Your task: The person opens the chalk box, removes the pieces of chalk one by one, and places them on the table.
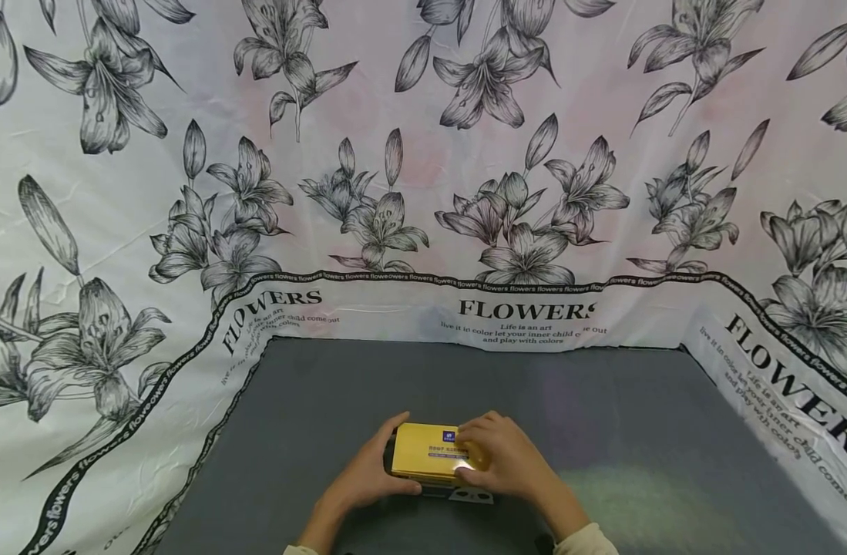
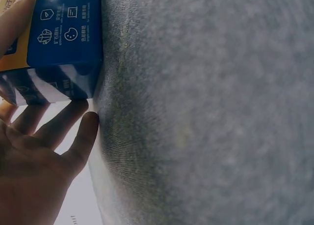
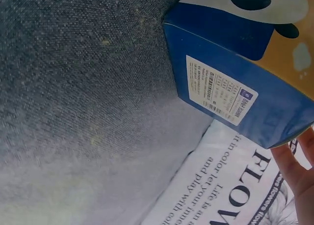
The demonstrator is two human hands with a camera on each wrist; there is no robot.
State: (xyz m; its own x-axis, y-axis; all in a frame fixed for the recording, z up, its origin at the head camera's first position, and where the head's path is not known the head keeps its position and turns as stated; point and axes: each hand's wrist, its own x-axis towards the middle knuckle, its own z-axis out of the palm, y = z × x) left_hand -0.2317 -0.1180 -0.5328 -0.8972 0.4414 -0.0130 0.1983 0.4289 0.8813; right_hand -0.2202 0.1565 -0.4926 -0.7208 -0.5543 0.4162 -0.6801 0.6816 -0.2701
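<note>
A yellow-and-blue cardboard box (image 1: 423, 455) rests on the grey table, its yellow top facing up. My left hand (image 1: 369, 472) holds its left end, thumb along the near side and fingers at the far side. At the other end, my right hand (image 1: 512, 456) grips the box, with curled fingers over the top and the thumb at the near edge. White icons and print mark the blue side of the box (image 2: 66, 33) in the left wrist view. A white barcode sticker (image 3: 221, 90) shows on its end in the right wrist view. The contents are hidden.
Grey cloth (image 1: 312, 401) covers the table. A white curtain (image 1: 388, 308) printed with grey lilies and the word FLOWERS hangs along the back and both sides, meeting the table's edges.
</note>
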